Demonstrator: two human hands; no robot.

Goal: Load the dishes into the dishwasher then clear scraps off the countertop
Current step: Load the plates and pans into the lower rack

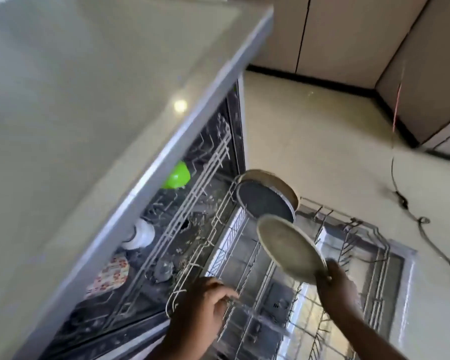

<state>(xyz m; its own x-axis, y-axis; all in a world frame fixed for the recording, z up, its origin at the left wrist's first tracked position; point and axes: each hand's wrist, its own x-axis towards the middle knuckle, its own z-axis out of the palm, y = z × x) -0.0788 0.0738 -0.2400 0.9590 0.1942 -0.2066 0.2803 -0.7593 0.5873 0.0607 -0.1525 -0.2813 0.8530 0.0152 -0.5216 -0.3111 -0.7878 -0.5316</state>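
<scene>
1. Two plates (266, 197) already sit upright at the far end of the pulled-out lower rack (353, 245).
2. Right hand (335, 287) pinches a pale plate (290, 246) by its near rim, fingers clamped on the edge, tilted over the rack.
3. Left hand (200, 307) grips blurry cutlery (257, 317), fingers curled round it.
4. Green bowl (177, 175) sits inside the dishwasher under the surface (89, 87).

Left hand (203, 305) object motion-blurred; forearms cropped below.
</scene>
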